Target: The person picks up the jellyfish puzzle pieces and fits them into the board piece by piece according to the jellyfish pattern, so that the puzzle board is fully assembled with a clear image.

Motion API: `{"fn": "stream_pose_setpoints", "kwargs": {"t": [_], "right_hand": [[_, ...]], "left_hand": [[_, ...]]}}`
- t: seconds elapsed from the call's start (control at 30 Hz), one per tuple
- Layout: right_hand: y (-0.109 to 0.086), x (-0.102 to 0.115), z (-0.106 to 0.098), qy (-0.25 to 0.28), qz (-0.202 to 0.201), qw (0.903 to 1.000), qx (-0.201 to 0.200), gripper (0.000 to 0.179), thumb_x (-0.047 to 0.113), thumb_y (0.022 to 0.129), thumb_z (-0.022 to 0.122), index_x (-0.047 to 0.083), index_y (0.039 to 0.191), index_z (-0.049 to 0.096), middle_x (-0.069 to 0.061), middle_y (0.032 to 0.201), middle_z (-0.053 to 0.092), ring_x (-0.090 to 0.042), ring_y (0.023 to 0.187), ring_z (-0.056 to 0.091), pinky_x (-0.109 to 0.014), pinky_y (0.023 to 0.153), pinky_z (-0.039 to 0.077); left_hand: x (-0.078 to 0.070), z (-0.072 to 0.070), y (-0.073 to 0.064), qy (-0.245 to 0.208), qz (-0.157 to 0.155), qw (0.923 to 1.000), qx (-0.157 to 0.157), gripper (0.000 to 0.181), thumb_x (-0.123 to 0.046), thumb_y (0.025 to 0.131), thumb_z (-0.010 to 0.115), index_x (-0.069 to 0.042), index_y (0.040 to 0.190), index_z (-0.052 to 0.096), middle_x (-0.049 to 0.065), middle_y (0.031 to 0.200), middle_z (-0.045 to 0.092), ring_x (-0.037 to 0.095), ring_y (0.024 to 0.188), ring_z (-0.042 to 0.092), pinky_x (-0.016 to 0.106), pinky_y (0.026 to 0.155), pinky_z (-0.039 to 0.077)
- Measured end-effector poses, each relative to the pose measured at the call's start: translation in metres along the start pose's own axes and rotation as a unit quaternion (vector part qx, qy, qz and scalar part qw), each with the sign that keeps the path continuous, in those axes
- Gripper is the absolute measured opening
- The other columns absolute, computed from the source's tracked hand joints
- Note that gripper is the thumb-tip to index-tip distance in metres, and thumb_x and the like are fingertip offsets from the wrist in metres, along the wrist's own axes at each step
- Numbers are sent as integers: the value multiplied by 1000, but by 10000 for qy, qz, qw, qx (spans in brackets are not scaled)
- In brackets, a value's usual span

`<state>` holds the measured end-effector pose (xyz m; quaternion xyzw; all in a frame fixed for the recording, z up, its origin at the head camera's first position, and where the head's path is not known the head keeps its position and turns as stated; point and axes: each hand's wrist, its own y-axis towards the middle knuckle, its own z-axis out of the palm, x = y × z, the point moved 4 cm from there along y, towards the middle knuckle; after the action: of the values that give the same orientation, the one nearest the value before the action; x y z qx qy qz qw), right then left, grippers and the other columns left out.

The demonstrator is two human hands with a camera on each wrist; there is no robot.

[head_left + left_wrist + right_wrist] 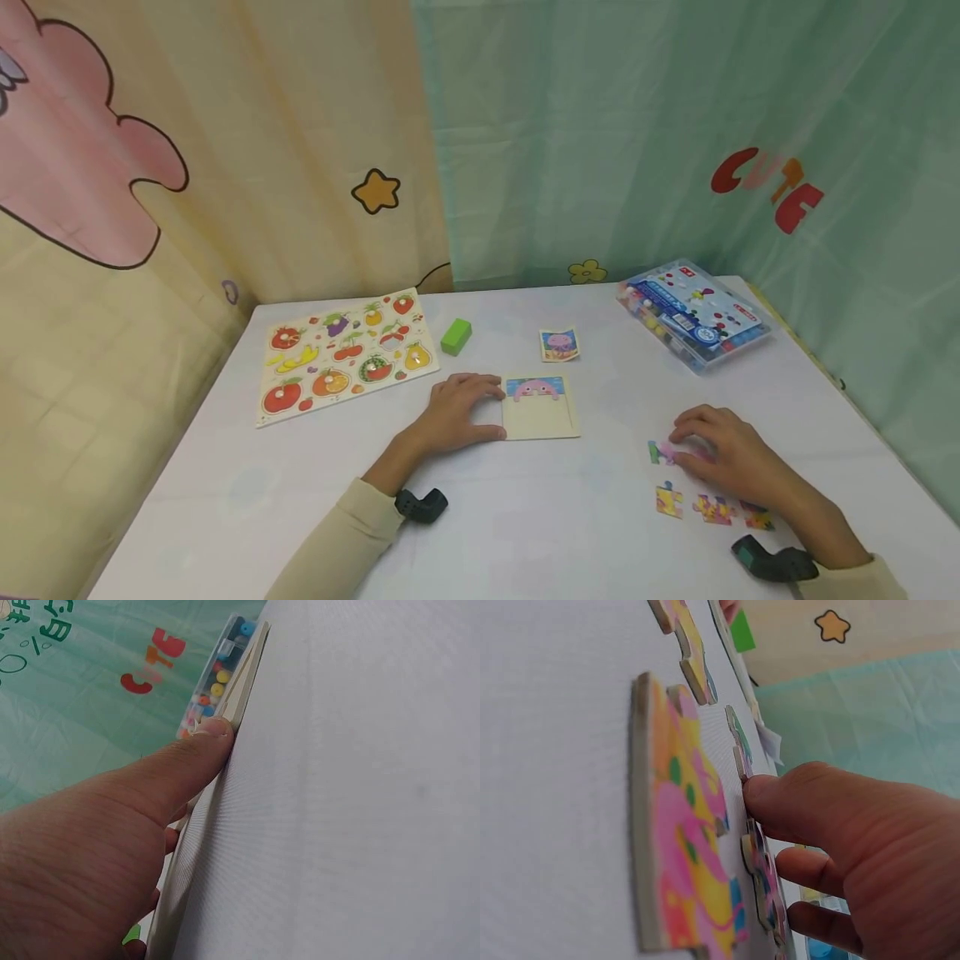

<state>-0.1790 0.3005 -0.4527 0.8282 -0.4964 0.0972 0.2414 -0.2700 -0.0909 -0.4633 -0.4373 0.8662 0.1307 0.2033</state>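
Observation:
My left hand [463, 412] lies at the left edge of a shallow wooden puzzle board [540, 421], thumb at the lower corner and fingertips higher up. Up close, the thumb [214, 731] touches the board's rim. A pink-and-blue strip of picture [535, 387] fills the board's top part. Over on the right, my right hand [731, 454] arches above a row of pink puzzle pieces, thumb and fingers apart. Its thumb tip [757, 795] sits right beside a green-and-pink piece [657, 452]. Yellow-toned pieces [714, 509] lie nearer me, partly under the wrist.
A fruit peg board [345, 354] lies at the back left, with a green block [456, 337] beside it. Behind the puzzle board is a small picture card [559, 344]. A clear bead box [693, 315] stands at the back right. Printed curtains hang behind the table.

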Motion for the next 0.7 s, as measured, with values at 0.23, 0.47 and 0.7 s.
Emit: {"fn": "stream_pose_setpoints", "kwargs": {"t": [0.23,0.47,0.7], "right_hand": [[0,1,0,-141,-259,9993,-228,34,9,74,89,25,99,71,5,112,62,-25,105,56,-50,84,43],[-1,2,1,70,-51,9999,-93,33,9,77,87,29,98,72,1,113,62,-30,107,55,-57,83,42],[0,4,4,-51,-188,9996,-202,35,7,75,87,29,96,70,5,112,61,-25,105,54,-51,82,41]], "left_hand": [[-2,-4,1,-70,66,9999,-45,54,-53,86,77,-25,130,64,-5,152,48,26,140,33,54,104,28],[-1,-2,1,-61,23,10000,-5,55,-54,86,76,-26,131,64,-6,153,47,25,141,33,54,105,27],[0,0,0,-37,-22,10000,1,55,-53,86,76,-25,131,64,-7,153,47,24,140,33,53,105,27]]}}
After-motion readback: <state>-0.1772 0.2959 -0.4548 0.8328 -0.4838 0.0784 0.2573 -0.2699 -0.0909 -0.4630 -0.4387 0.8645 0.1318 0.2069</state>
